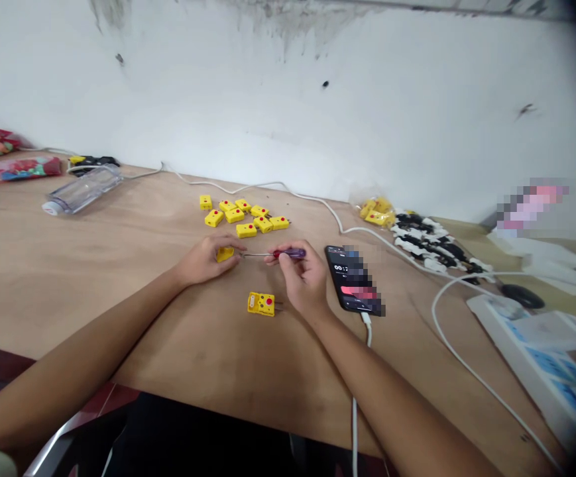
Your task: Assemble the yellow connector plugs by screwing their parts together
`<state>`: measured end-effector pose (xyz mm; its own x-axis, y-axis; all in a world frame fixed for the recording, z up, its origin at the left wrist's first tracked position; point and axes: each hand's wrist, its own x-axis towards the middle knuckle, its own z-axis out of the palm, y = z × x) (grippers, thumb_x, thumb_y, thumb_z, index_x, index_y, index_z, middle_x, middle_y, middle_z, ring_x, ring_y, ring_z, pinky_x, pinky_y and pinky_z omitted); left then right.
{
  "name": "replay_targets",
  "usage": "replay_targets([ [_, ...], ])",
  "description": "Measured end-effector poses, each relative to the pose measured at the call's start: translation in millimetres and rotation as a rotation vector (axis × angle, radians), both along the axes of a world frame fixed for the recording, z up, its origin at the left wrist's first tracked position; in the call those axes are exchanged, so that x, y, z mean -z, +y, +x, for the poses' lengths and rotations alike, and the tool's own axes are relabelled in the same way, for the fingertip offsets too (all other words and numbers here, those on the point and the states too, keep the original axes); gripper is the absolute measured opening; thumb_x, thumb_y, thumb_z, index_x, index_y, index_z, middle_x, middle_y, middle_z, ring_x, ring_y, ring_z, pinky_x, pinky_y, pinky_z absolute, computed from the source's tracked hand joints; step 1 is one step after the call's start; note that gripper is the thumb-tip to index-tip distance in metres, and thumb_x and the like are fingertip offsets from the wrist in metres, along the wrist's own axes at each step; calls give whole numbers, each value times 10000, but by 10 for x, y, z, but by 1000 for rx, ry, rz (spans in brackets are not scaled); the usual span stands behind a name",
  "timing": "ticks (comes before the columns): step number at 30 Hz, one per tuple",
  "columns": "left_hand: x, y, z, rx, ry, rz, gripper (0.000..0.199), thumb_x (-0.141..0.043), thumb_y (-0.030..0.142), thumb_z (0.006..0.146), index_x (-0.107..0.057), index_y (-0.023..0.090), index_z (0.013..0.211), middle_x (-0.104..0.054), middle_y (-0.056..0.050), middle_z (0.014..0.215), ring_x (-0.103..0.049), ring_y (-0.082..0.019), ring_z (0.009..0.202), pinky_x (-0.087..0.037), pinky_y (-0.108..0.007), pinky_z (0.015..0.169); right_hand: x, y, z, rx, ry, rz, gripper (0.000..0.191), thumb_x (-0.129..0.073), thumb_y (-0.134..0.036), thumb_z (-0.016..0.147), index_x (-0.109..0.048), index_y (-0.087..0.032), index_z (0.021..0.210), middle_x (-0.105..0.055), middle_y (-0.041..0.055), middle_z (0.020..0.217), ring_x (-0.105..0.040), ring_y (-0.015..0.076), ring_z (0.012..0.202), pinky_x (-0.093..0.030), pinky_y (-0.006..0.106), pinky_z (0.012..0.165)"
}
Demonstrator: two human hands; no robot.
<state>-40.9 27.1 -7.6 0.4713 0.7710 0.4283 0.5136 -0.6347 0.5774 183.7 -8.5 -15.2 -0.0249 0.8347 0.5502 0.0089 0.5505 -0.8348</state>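
Right hand (pixel 300 278) pinches a purple-handled screwdriver (pixel 290 253), its tip just beside the yellow plug connector (pixel 225 254) gripped in the left hand (pixel 203 260). Second connector (pixel 261 303) lies on the plywood table (pixel 118 318) between and below the hands, pins out. Black phone (pixel 352 278) sits beside the right hand; more connectors (pixel 242 218) are grouped farther off.

This looks like a small work room, a bit like a workshop. A long wooden table (pixel 69 298) stands against a marked white wall (pixel 317 112). Many yellow plugs (pixel 235 215) lie at twelve o'clock, and a small screwdriver (pixel 288 252) is in the middle. A white power strip (pixel 531 358) sits at four o'clock, and a computer mouse (pixel 522 296) at three o'clock.
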Motion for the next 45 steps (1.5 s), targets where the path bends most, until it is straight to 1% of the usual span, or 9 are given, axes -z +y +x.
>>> replay_targets([
  [6,4,6,21,97,-12,-11,177,-586,294,928,-724,191,968,-741,-65,1005,-681,-189,936,-542,-347,895,-2,-42,10,-10,30,-21,74,-593,-299,936,-604,-227,951,-739,40,929,-739,164,766,-608,308,716],
  [11,-6,-12,25,102,-14,-4,167,-590,287,929,-723,186,925,-743,-62,962,-681,-177,892,-543,-321,843,-6,-66,3,-32,-13,19,69,-569,-294,951,-596,-232,964,-733,38,942,-738,158,783,-607,309,739],
  [20,-23,-30,-10,93,232,267,189,-549,257,925,-728,195,924,-735,-57,930,-663,-195,884,-470,-344,839,6,-79,1,-50,-143,109,61,-546,-263,953,-580,-222,983,-717,40,952,-737,154,803,-592,297,740],
  [24,-26,-58,12,37,355,368,192,-543,252,915,-730,211,917,-732,-55,926,-652,-213,902,-441,-381,871,-40,-95,7,-16,-252,166,58,-537,-226,942,-586,-227,973,-718,31,909,-734,153,809,-587,290,756],
  [28,-54,-107,60,-16,447,421,216,-514,245,923,-726,212,895,-726,-60,919,-634,-234,937,-425,-409,906,-89,-108,4,31,-351,262,60,-540,-223,941,-590,-232,974,-710,25,892,-724,145,796,-581,285,767],
  [35,-39,-124,70,-45,424,404,213,-512,256,925,-718,213,889,-724,-55,918,-629,-224,926,-422,-400,898,-68,-107,-15,-2,-322,206,73,-540,-293,974,-567,-245,1022,-719,31,931,-736,160,847,-599,295,780],
  [39,-55,-133,92,-39,433,390,214,-513,258,924,-722,213,913,-727,-56,936,-633,-237,957,-414,-419,935,-58,-91,-10,-1,-344,206,92,-541,-328,979,-568,-253,1026,-712,40,975,-731,172,889,-601,314,803],
  [43,-105,-162,105,-63,330,313,254,-562,289,876,-708,196,1062,-730,-80,1045,-637,-264,1021,-439,-417,935,-81,-105,28,29,-292,191,106,-547,-349,979,-564,-257,1028,-699,32,948,-729,166,844,-603,313,775],
  [45,-144,-195,110,-40,259,253,253,-555,293,873,-699,180,1049,-731,-82,1019,-643,-255,991,-466,-392,896,-96,-147,67,48,-238,171,108,-541,-358,983,-555,-258,1020,-695,19,913,-725,151,785,-602,297,737],
])
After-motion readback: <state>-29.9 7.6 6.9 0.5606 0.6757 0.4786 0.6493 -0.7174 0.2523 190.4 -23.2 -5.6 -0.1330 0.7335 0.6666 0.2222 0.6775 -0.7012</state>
